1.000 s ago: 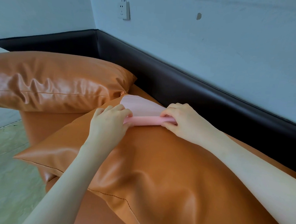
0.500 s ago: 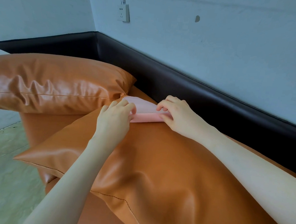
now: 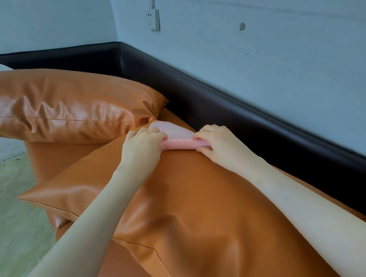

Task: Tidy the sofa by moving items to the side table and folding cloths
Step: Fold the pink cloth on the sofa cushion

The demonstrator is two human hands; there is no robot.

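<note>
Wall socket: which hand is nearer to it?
Left, though not by much. The left hand grips the pink cloth almost straight below the wall socket; the right hand grips the cloth's other end, further right.

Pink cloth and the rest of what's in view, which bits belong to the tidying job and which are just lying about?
Job:
pink cloth
left hand, gripping it
right hand, gripping it
near cushion under it

Lying about:
far cushion
wall socket
</note>
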